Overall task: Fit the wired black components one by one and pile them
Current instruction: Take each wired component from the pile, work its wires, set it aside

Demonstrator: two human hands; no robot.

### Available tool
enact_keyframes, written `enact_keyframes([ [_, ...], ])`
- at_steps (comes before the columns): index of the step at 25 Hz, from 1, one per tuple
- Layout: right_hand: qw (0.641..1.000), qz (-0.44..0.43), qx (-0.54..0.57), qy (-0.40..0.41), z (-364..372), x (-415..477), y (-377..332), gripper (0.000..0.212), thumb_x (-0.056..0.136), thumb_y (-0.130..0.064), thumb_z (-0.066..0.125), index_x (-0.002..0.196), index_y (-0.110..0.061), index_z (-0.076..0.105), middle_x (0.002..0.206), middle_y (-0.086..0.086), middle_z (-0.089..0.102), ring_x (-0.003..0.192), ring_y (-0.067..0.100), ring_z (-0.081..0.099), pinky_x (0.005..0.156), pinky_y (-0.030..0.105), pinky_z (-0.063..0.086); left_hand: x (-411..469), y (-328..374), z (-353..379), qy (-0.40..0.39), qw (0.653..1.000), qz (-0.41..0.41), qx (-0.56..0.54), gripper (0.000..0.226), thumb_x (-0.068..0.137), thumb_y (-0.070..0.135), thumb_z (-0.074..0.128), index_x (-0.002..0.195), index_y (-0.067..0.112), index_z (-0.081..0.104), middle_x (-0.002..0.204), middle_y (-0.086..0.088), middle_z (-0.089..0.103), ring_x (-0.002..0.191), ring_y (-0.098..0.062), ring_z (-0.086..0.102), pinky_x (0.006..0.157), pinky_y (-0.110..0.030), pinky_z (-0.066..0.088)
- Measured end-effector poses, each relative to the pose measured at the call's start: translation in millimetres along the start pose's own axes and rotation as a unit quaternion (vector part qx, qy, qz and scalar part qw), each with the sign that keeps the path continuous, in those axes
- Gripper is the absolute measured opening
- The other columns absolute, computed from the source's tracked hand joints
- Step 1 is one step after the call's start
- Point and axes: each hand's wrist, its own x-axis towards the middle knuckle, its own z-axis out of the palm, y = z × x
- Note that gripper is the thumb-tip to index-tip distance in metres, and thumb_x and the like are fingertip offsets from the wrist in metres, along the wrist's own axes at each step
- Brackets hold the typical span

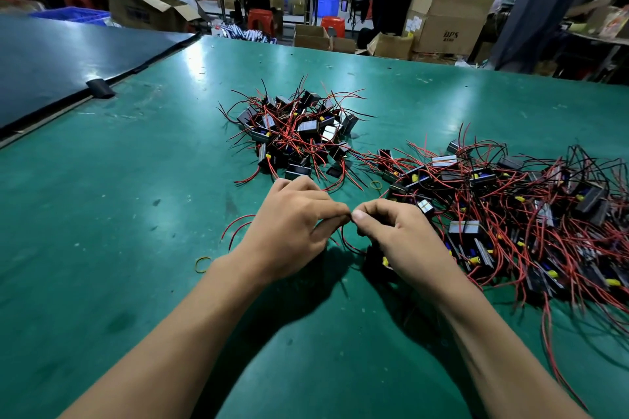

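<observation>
A: Green table (136,214), scuffed and glossy, in a workshop with cardboard boxes (446,24) along the top of the frame. Where's the work?

B: Lower centre. Left hand (289,228) and right hand (401,235) meet tip to tip. Both are closed down, fingers curled, thumb against forefinger. Each pinches the same thin black wire (345,241), which loops down below the pinch.

A: And the body it belongs to?

B: One black component (372,260) lies on the table, mostly hidden under the right palm, with a yellow bit showing. Whether the wire runs into it, I cannot tell. Red leads (235,224) trail out left of the left hand.

A: Stock?

B: Loose heap (510,214) at mid-right, tangled and touching the right hand's far side. Finished pile (296,133) sits at centre, just above the left knuckles.

A: How should this step be done?

B: My judgement: keep the pinch close to the wire end so it doesn't flex, and steady the component on the table instead of lifting it. Draw it clear of the heap's red leads first, since snagging looks likely. Then set it on the centre pile, not between the two.

A: Anything else?

B: Yellow rubber band (203,264) by the left wrist, untouched.
</observation>
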Motion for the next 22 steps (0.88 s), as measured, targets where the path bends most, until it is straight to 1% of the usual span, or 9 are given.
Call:
enact_keyframes([
  [2, 0.998, -0.011, -0.055, 0.021, -2, 1, 2, 0.020, 0.098, -0.028, 0.061, 0.081, -0.023, 0.072, 0.066, -0.018, 0.067, 0.060, -0.006, 0.055, 0.063, 0.010, 0.040, 1, -2, -1, -0.009, 0.998, -0.033, -0.044, 0.015, 0.088, 0.028, 0.071, 0.099, 0.021, 0.077, 0.085, 0.008, 0.072, 0.085, -0.020, 0.060, 0.079, -0.038, 0.046],
  [4, 0.991, -0.017, -0.125, 0.053, -1, 2, 6, 0.016, 0.098, -0.031, 0.058, 0.093, -0.028, 0.073, 0.077, -0.018, 0.072, 0.079, -0.002, 0.065, 0.086, 0.022, 0.045, 4, -3, -8, 0.004, 0.993, -0.074, -0.093, 0.025, 0.083, 0.020, 0.078, 0.106, 0.014, 0.076, 0.093, 0.001, 0.072, 0.084, -0.015, 0.060, 0.080, -0.024, 0.047],
  [6, 0.987, -0.003, -0.156, 0.049, 2, 2, 7, 0.016, 0.097, -0.033, 0.059, 0.111, -0.032, 0.068, 0.087, -0.015, 0.074, 0.095, 0.008, 0.067, 0.103, 0.032, 0.031, 9, -3, -21, 0.015, 0.988, -0.086, -0.129, 0.019, 0.079, 0.009, 0.079, 0.098, 0.013, 0.077, 0.085, 0.003, 0.069, 0.070, -0.006, 0.057, 0.068, -0.014, 0.042],
  [8, 0.977, 0.006, -0.210, 0.036, 6, 2, 7, 0.025, 0.095, -0.037, 0.061, 0.121, -0.036, 0.062, 0.085, -0.019, 0.071, 0.096, 0.006, 0.063, 0.089, 0.023, 0.017, 11, -2, -33, -0.031, 0.981, -0.095, -0.169, 0.015, 0.078, 0.002, 0.076, 0.084, 0.017, 0.075, 0.071, 0.012, 0.066, 0.055, -0.003, 0.051, 0.057, -0.012, 0.038],
  [10, 0.974, 0.008, -0.226, 0.020, 8, 2, 4, 0.031, 0.093, -0.038, 0.063, 0.124, -0.037, 0.060, 0.077, -0.025, 0.067, 0.093, 0.004, 0.060, 0.080, 0.025, 0.014, 12, 1, -40, -0.120, 0.971, -0.103, -0.178, 0.021, 0.077, 0.002, 0.071, 0.081, 0.022, 0.075, 0.068, 0.015, 0.065, 0.050, -0.004, 0.050, 0.052, -0.011, 0.037],
  [13, 0.979, 0.013, -0.203, -0.005, 10, 3, 1, 0.037, 0.091, -0.032, 0.067, 0.126, -0.034, 0.058, 0.076, -0.023, 0.069, 0.082, -0.004, 0.057, 0.091, 0.028, 0.019, 10, 6, -38, -0.213, 0.966, -0.078, -0.126, 0.027, 0.076, 0.005, 0.071, 0.092, 0.026, 0.077, 0.078, 0.014, 0.067, 0.056, 0.004, 0.051, 0.057, -0.005, 0.034],
  [15, 0.986, 0.013, -0.165, 0.003, 10, 3, 1, 0.035, 0.090, -0.025, 0.069, 0.123, -0.033, 0.059, 0.078, -0.020, 0.071, 0.071, -0.004, 0.054, 0.104, 0.038, 0.031, 10, 7, -33, -0.232, 0.965, -0.053, -0.108, 0.024, 0.077, 0.009, 0.074, 0.094, 0.024, 0.078, 0.083, 0.011, 0.067, 0.063, 0.012, 0.051, 0.063, -0.003, 0.032],
  [17, 0.993, 0.018, -0.118, 0.016, 9, 2, -1, 0.033, 0.091, -0.023, 0.068, 0.121, -0.032, 0.060, 0.080, -0.017, 0.073, 0.074, 0.002, 0.056, 0.105, 0.048, 0.038, 9, 6, -28, -0.234, 0.965, -0.038, -0.109, 0.017, 0.078, 0.011, 0.076, 0.090, 0.023, 0.079, 0.083, 0.008, 0.068, 0.065, 0.011, 0.051, 0.065, -0.005, 0.032],
  [22, 0.993, 0.036, -0.103, -0.037, 10, 1, -4, 0.029, 0.097, -0.028, 0.060, 0.125, -0.034, 0.055, 0.063, -0.025, 0.066, 0.080, 0.005, 0.053, 0.107, 0.051, 0.037, 7, 1, -21, -0.202, 0.967, -0.065, -0.141, 0.015, 0.079, 0.013, 0.075, 0.088, 0.024, 0.080, 0.070, -0.001, 0.070, 0.058, -0.010, 0.050, 0.060, -0.020, 0.042],
])
